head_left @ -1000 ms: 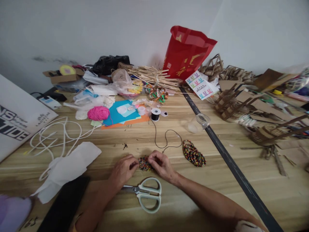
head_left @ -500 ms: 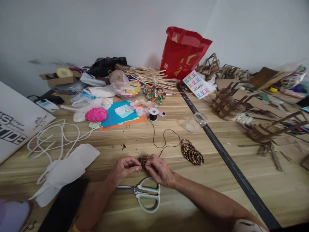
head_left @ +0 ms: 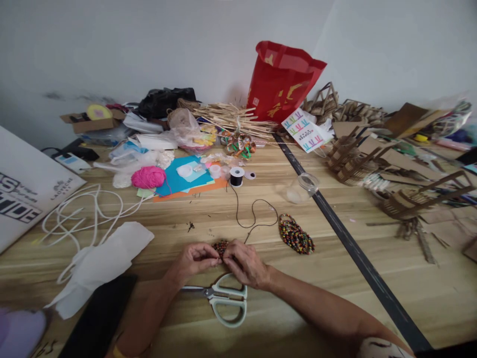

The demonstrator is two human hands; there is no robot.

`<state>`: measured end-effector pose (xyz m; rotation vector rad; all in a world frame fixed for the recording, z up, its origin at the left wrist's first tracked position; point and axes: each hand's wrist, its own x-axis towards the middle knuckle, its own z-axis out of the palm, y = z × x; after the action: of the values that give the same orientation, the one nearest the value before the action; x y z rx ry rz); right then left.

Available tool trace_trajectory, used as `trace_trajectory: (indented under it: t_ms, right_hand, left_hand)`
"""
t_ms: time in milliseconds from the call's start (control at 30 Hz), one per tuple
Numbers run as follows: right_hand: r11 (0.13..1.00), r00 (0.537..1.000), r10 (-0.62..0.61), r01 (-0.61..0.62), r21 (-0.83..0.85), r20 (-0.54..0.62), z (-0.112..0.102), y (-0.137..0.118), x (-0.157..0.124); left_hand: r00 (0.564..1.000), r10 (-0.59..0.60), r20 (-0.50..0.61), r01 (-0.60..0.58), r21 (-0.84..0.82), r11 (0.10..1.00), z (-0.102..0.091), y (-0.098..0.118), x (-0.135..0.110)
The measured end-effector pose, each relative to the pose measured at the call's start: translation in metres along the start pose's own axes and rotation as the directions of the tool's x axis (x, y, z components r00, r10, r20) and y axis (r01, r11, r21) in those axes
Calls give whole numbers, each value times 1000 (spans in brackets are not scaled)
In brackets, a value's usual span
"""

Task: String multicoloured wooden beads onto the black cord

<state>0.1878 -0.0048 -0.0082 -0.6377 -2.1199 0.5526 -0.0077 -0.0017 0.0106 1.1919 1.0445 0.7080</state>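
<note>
A small cluster of multicoloured beads [head_left: 220,246] sits on the wooden bench [head_left: 335,278], pinched between the left hand [head_left: 194,259] and the right hand [head_left: 244,258], whose fingers close on it from either side. It seems strung on black cord [head_left: 253,216], though the view is too small to be sure; pale-handled scissors [head_left: 223,298] lie just beneath the hands.

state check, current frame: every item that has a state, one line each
left hand: grip pinched on the small bead bundle
right hand: fingers curled on that bundle too
scissors: blades shut, lying flat
black thread spool: upright, thread unwound toward the hands
clear jar: on its side
red bag: upright, mouth open
larger bead bundle: heaped, untouched
pink yarn: wound in a ball
</note>
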Motion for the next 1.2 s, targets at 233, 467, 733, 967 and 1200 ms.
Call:
trace_trajectory:
  t_ms: [233, 467, 733, 967, 1200]
  right_hand:
    - [1000, 1000, -7, 7, -15, -3, -1, -1, 2]
    - [1000, 1000, -15, 15, -4, -7, 0, -1, 1]
    - [999, 1000, -21, 21, -28, 4, 0, -1, 1]
    - [1000, 1000, -15, 15, -22, 15, 1, 1, -1]
    - [1000, 1000, -22, 22, -22, 7, 1, 1, -1]
  left_hand:
    - [1000, -8, 0, 8, -18, 1000, 1, 2, 0]
    - [1000, -6, -7, 6, -24, 1000, 1, 1, 0]
    - [1000, -11, 12, 11, 8, 1000, 1, 4, -1]
    - [999, -38, -2, 38, 5, 999, 0, 3, 0]
    - [999, -37, -9, 37, 4, 999, 0, 1, 0]
